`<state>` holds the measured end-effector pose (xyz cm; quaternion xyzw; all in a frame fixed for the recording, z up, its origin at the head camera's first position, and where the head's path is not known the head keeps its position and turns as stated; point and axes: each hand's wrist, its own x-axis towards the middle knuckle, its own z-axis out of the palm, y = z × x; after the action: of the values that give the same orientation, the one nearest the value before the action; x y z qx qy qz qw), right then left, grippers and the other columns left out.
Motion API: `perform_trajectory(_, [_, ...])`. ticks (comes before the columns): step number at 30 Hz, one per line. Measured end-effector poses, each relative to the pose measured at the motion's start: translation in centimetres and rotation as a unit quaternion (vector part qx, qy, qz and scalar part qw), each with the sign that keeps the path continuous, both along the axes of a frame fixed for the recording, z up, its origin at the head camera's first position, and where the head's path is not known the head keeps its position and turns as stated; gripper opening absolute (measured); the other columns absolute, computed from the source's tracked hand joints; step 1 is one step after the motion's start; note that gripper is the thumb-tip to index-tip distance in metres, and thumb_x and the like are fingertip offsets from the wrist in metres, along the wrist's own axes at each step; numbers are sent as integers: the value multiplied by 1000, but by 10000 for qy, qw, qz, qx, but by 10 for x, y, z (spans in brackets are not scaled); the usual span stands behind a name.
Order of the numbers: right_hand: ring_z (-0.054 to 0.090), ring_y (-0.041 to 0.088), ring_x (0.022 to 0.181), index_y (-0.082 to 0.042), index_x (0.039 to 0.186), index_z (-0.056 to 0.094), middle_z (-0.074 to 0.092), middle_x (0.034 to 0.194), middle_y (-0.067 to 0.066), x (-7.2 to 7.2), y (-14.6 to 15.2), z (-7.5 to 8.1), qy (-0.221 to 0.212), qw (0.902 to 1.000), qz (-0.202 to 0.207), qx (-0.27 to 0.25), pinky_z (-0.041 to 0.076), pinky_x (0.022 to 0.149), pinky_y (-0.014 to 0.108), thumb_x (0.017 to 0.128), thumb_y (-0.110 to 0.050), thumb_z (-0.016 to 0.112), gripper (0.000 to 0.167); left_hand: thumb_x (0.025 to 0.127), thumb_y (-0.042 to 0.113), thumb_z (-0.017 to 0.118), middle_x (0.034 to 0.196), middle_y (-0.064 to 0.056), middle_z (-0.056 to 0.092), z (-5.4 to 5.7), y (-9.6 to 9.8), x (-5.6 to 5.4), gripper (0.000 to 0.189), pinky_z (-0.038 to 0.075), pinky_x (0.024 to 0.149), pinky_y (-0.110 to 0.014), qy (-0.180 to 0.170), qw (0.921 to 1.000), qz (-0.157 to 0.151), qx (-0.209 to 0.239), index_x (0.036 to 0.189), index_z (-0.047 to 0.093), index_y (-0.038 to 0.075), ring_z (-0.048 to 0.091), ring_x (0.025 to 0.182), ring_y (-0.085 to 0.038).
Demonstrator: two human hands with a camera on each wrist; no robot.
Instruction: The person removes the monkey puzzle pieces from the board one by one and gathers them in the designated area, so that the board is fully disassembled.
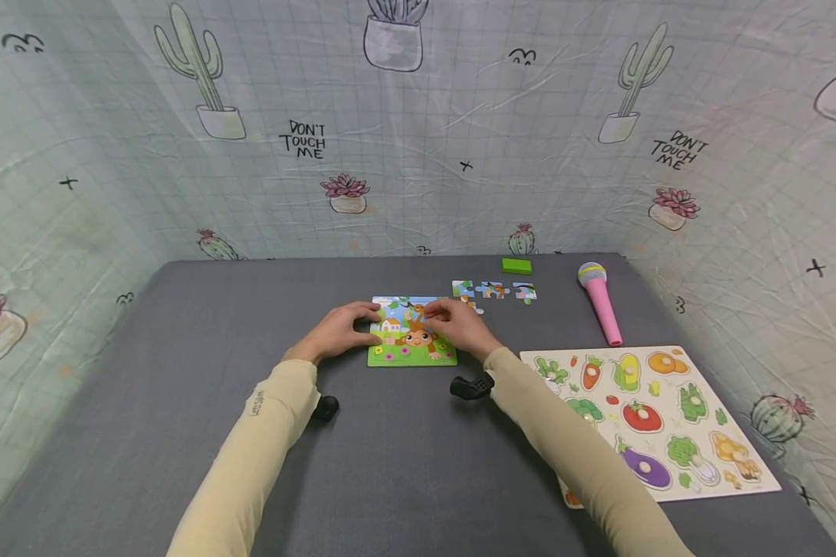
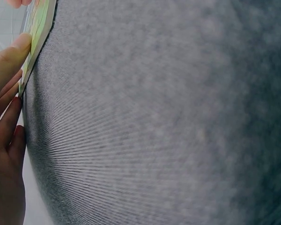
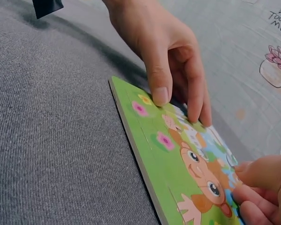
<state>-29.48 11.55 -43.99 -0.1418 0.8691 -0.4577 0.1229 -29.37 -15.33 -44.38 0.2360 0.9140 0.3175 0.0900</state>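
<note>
A monkey jigsaw puzzle (image 1: 409,352) in a green-edged tray lies flat in front of me. My left hand (image 1: 337,329) holds its left edge, thumb (image 3: 160,89) on the picture and the other fingers along the side. Over the puzzle's upper right part, my right hand (image 1: 460,325) pinches a small jigsaw piece with thumb and forefinger, right at the picture's surface. The fingers mostly hide that piece. In the right wrist view, the monkey's face (image 3: 199,171) shows between the two hands.
Several loose jigsaw pieces (image 1: 492,290) lie behind the right hand, with a green block (image 1: 516,266) farther back. At the right are a pink toy microphone (image 1: 602,305) and a vegetable peg board (image 1: 658,387), partly under the right sleeve (image 1: 564,433). Patterned cloth (image 1: 404,155) walls the table.
</note>
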Motion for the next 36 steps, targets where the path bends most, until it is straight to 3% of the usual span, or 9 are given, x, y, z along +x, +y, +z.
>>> perform_trajectory(6, [62, 20, 99, -7, 131, 61, 65, 117, 8, 0, -5, 1, 57, 9991, 364, 202, 53, 86, 37, 95, -19, 66, 39, 88, 30, 75, 148, -9, 46, 0, 0, -1, 49, 29, 116, -48, -24, 10000, -52, -21, 128, 64, 4, 36, 140, -31])
perform_trajectory(12, [59, 22, 105, -7, 134, 59, 63, 126, 9, 0, -11, 4, 154, 9973, 513, 505, 51, 91, 36, 90, -13, 72, 47, 88, 30, 75, 149, -8, 46, -1, -1, -3, 49, 29, 116, -48, -90, 10000, -34, -22, 128, 64, 5, 35, 141, -30])
perform_trajectory(28, [59, 24, 104, -4, 136, 57, 61, 126, 11, -8, -15, 11, 399, 9876, 982, 1157, 50, 91, 37, 91, -10, 70, 47, 88, 28, 75, 147, -9, 48, 2, -2, -6, 47, 29, 116, -48, -82, 9999, -83, 34, 126, 64, 4, 36, 140, -30])
perform_trajectory(36, [57, 26, 104, -3, 134, 58, 59, 121, 14, -11, -15, 13, 492, 9854, 1180, 1125, 50, 92, 40, 91, -9, 70, 45, 88, 28, 75, 147, -10, 48, 3, -2, -8, 47, 29, 116, -48, -65, 9999, -120, -10, 126, 64, 3, 36, 140, -30])
